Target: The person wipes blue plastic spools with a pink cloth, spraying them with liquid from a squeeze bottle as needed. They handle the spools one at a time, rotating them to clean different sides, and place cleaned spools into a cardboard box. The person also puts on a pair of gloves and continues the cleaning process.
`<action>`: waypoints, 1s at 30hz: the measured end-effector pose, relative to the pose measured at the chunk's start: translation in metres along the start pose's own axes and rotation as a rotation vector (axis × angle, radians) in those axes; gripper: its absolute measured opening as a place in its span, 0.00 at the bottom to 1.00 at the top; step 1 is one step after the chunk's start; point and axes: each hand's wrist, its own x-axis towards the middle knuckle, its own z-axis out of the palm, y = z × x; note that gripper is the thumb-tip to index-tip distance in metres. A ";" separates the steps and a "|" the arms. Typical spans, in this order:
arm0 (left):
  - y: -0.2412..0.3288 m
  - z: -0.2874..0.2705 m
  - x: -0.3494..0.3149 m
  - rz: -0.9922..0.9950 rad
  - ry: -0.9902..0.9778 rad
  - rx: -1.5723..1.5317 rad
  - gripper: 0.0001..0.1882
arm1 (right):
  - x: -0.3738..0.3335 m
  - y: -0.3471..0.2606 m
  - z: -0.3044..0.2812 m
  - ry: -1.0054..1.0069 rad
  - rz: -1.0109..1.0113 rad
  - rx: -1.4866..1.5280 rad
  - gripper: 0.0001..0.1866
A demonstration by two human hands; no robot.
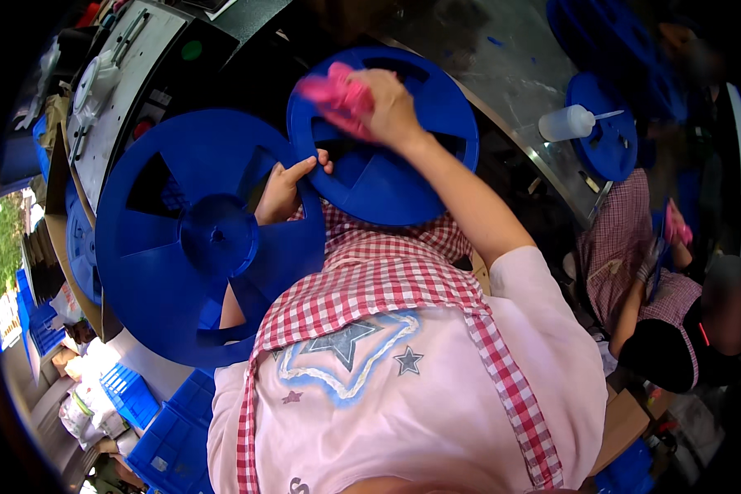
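Observation:
My right hand (389,109) is closed around a crumpled pink cloth (337,97), which is over the upper left part of a blue plastic reel disc (387,193) with wide cutouts. My left hand (281,191) grips this disc at its left rim, with the thumb and fingertips showing there. A larger blue reel disc (136,235) with a raised round hub stands on the left, in front of my left forearm. The forearm shows only through its cutouts. The two discs meet or overlap near my left thumb; I cannot tell whether they are joined.
A metal worktable (510,90) on the right carries a white squeeze bottle (566,123) beside another blue disc (605,144). More blue reels (617,49) stand at the far right. A co-worker (659,305) sits on the right, holding a pink cloth. Blue crates (173,436) lie at lower left.

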 end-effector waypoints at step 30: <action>-0.028 -0.009 0.005 -0.032 0.261 -0.193 0.14 | -0.128 -0.089 -0.052 -0.234 -0.108 0.016 0.19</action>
